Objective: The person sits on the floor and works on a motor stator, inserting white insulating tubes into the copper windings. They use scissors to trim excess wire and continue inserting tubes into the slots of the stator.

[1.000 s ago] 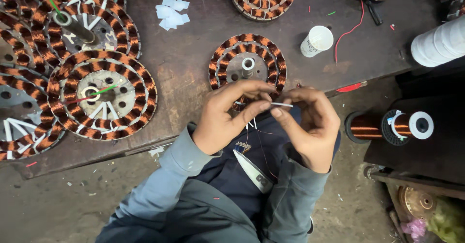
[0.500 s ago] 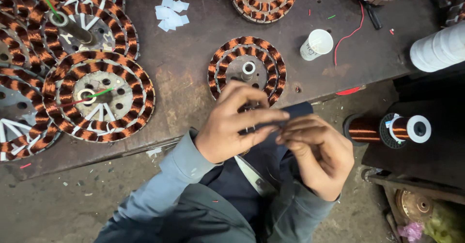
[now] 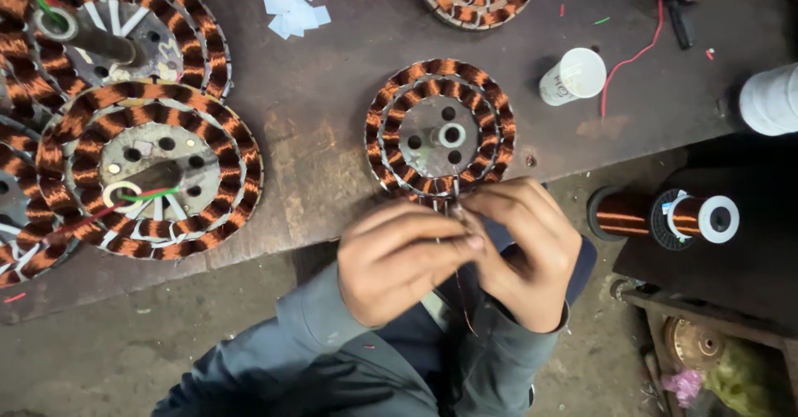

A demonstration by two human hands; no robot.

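Both hands meet at the near edge of the copper-wound stator (image 3: 440, 130) lying on the dark workbench (image 3: 332, 93) — the left hand (image 3: 399, 259) and right hand (image 3: 524, 255) pressed together, fingertips pinching a thin copper wire (image 3: 465, 301) that trails down between them. A white cup (image 3: 573, 76) stands to the far right, a wire spool (image 3: 665, 216) off the bench's right, larger stators (image 3: 145, 172) to the left.

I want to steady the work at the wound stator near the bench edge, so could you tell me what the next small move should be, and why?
Probably ease the thin copper wire taut toward the near rim of the stator. The left hand and right hand pinch together right at that rim, and the wire hangs slack below them.
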